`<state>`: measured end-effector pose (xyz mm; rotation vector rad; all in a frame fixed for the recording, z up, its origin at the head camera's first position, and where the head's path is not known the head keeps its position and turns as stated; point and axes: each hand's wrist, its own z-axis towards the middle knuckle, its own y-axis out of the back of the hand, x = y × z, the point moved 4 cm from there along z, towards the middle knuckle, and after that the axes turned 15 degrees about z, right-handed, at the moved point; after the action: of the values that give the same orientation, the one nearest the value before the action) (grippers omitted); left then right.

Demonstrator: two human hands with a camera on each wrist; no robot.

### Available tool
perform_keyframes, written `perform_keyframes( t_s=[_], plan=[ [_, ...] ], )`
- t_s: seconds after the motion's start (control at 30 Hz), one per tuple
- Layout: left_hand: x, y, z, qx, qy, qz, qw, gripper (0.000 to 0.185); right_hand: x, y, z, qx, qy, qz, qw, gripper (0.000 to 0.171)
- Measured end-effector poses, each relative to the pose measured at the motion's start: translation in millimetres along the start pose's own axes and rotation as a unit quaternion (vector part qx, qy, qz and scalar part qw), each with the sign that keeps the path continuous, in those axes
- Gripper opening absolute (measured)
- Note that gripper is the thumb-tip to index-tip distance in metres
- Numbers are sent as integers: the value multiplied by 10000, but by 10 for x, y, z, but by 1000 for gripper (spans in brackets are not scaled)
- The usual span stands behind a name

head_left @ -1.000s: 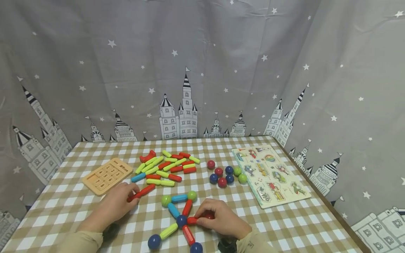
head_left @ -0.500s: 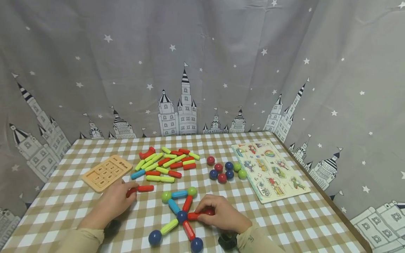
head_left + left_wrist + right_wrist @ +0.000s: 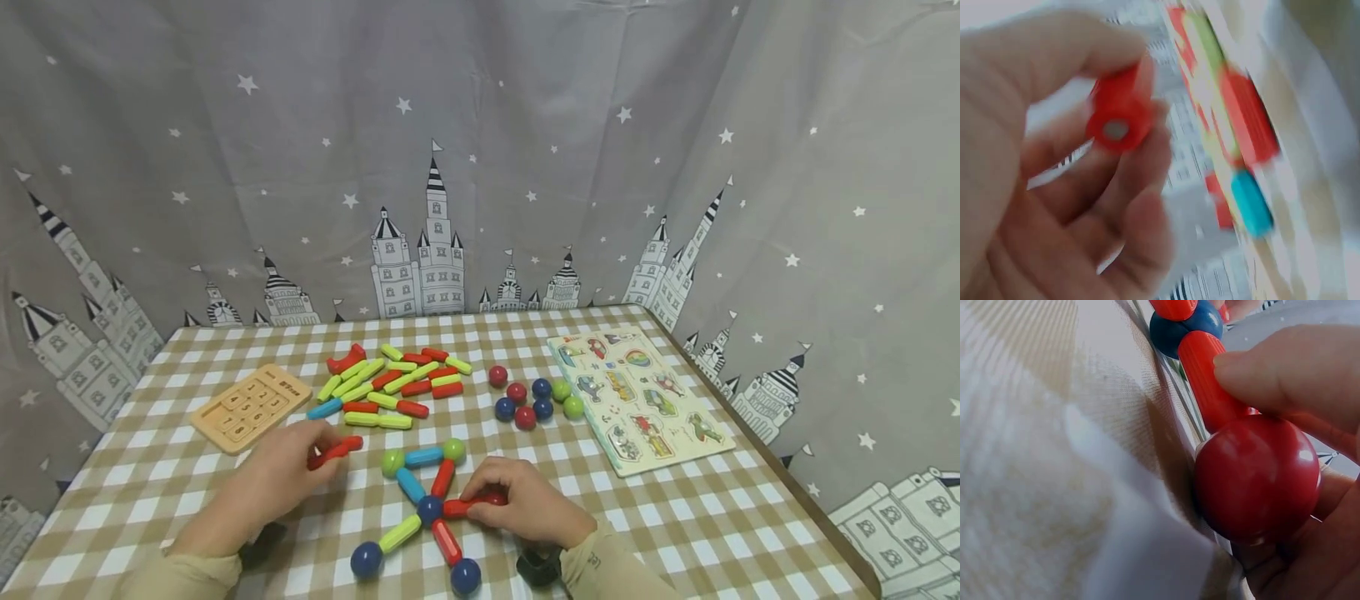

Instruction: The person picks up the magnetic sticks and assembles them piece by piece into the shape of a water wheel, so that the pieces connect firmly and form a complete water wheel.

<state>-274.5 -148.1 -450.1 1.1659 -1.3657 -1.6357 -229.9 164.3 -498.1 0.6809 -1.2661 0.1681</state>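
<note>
Since the earlier frame, our left hand (image 3: 288, 475) is coming a little nearer to the joined figure (image 3: 430, 509). On the checked tablecloth (image 3: 645, 533), we are seeing this figure lying. Our left hand is clamping a red piece (image 3: 345, 447); with such blur, we are hardly telling if it is one stick or two. Our right hand (image 3: 525, 504) is pinching the figure's red stick (image 3: 1207, 381), which is joining a blue ball (image 3: 1166, 334) to a red ball (image 3: 1257, 481).

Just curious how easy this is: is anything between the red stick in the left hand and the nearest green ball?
Nothing visible: in the head view, only checked tablecloth shows between the red stick in the left hand and that green ball.
</note>
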Motion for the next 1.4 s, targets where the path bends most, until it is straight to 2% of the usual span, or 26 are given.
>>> perform_keyframes(
  t_s=[0.07, 0.13, 0.2, 0.23, 0.37, 0.5, 0.87, 1.13, 1.4],
  plan=[
    [-173, -25, -28, 70, -780, 20, 9969, 19, 12, 11, 4, -13, 32, -28, 10000, 14],
    [-307, -91, -58, 198, -1430, 18, 9895, 19, 16, 18, 5, -1, 24, -45, 10000, 14],
    [-399, -170, -78, 290, -1887, 2, 9816, 21, 19, 20, 4, 5, -24, -62, 10000, 14],
    [-430, -208, -81, 314, -2001, 9, 9793, 22, 18, 19, 3, 10, -40, -79, 10000, 14],
    [-491, -342, -74, 526, -2036, -127, 9776, 23, 14, 15, 0, 7, -130, -72, 9999, 14],
    [-520, -405, -75, 627, -2056, -313, 9761, 22, 11, 12, 11, -14, -156, -19, 9999, 15],
    [-599, -402, -95, 362, -2192, -606, 9731, 17, 9, 15, 14, -11, -154, 79, 9999, 14],
    [-624, -452, -81, 823, -1981, -983, 9718, 13, 8, 19, 3, -66, -138, 135, 9998, 14],
    [-600, -469, -74, 838, -1938, -1015, 9722, 15, -8, 29, 11, -79, -167, 154, 9997, 12]
  ],
)
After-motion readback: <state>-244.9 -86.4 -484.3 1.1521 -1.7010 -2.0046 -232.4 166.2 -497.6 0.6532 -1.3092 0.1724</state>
